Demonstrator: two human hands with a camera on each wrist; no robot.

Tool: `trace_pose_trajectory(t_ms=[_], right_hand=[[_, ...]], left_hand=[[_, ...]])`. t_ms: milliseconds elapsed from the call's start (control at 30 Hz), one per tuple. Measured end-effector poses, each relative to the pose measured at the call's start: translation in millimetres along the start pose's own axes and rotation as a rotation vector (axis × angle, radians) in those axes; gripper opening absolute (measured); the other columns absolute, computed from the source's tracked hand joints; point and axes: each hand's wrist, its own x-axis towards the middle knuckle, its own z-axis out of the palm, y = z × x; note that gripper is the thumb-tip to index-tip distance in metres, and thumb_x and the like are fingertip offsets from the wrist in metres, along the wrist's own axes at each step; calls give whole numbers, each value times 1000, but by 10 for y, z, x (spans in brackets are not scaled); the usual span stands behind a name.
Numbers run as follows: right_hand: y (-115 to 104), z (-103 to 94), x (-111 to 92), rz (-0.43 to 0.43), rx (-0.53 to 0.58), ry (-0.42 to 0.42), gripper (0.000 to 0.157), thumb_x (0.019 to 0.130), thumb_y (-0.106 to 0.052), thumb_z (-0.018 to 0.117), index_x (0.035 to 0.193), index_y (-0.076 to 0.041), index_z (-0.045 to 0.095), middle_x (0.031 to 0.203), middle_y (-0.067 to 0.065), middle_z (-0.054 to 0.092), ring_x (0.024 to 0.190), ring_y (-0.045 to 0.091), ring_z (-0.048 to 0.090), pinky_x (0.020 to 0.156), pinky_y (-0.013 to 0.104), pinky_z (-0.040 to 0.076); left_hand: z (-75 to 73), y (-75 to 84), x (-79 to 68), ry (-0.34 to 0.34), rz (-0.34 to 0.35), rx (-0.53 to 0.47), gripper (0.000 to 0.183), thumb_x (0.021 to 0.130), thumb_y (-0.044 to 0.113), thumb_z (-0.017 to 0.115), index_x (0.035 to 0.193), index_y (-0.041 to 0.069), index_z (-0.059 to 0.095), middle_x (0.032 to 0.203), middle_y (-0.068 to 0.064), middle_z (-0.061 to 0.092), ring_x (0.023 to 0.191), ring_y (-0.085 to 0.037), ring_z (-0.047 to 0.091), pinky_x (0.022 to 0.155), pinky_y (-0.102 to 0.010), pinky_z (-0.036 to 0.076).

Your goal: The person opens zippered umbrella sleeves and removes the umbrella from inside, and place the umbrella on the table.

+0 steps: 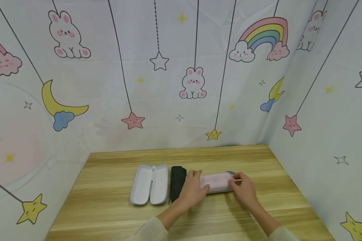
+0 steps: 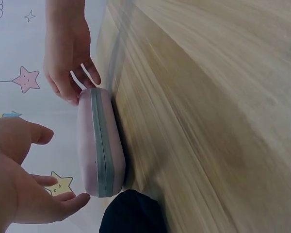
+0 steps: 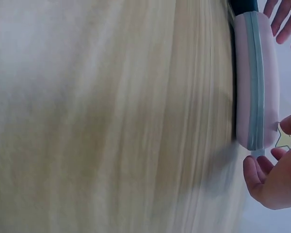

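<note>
Two hands flanked pink glasses case (image 1: 216,182), shut, long axis running left-right across table (image 1: 108,201). Left hand (image 1: 193,190) sat at case's left end, fingers (image 2: 63,201) relaxed and spread, cupping near end without clear grip. Right hand (image 1: 242,189) sat at right end, fingers (image 2: 89,73) loosely curled, tips touching end. Both hands equally close. Black pouch (image 1: 178,182) lay just left of case, open grey case (image 1: 149,184) beyond. Light wood-grain table, cartoon star-and-rabbit backdrop (image 1: 181,67) on three sides.

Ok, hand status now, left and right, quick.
Left hand: open, fingers relaxed at the left end of the pink glasses case, not gripping it.
Right hand: open, fingertips at the case's right end, no clear grip.
</note>
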Motion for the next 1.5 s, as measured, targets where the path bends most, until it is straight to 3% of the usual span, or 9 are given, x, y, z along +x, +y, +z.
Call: trace_pose_trajectory(t_ms=[267,500,700,1000,1333,1500], right_hand=[[-59,-80,195,-92,-42,-36,32,92,-16,69,118,2,65,111,16,67,97,27,67,80,39,56],[-147,-184,302,-147,-87,-98,36,92,-10,65,124,7,60,114,22,63,101,33,65,84,45,55],[-182,-225,405,-211,-135,-145,33,92,-9,65,120,8,62,104,16,66,95,29,66,83,45,54],[-132,-207,499,-227,-175,-182,10,93,-8,63,98,0,67,88,6,67,81,20,63,72,36,53],[-49,-223,616,-167,-180,-282,14,94,-7,60,101,-4,72,96,6,70,89,20,63,77,38,52],[-57,-232,622,-193,-189,-324,17,94,-2,57,98,-7,74,95,5,70,89,20,63,76,38,51]], left_hand=[[1,-61,146,-46,47,84,65,94,34,67,146,4,44,143,-16,44,131,-32,46,100,-46,46],[-25,-85,263,-131,101,184,66,96,39,65,149,8,42,147,-12,44,134,-29,45,100,-46,47],[14,-75,345,-182,159,311,70,93,47,66,150,12,44,151,-9,42,135,-27,45,99,-45,48],[165,-68,416,-252,220,431,70,91,55,64,146,14,49,144,-2,48,130,-21,47,100,-37,47],[148,-97,427,-310,239,477,61,93,50,65,142,16,53,138,-2,52,120,-19,54,94,-33,49],[159,-126,436,-304,248,470,56,93,46,67,139,17,55,134,1,54,118,-17,55,93,-32,49]])
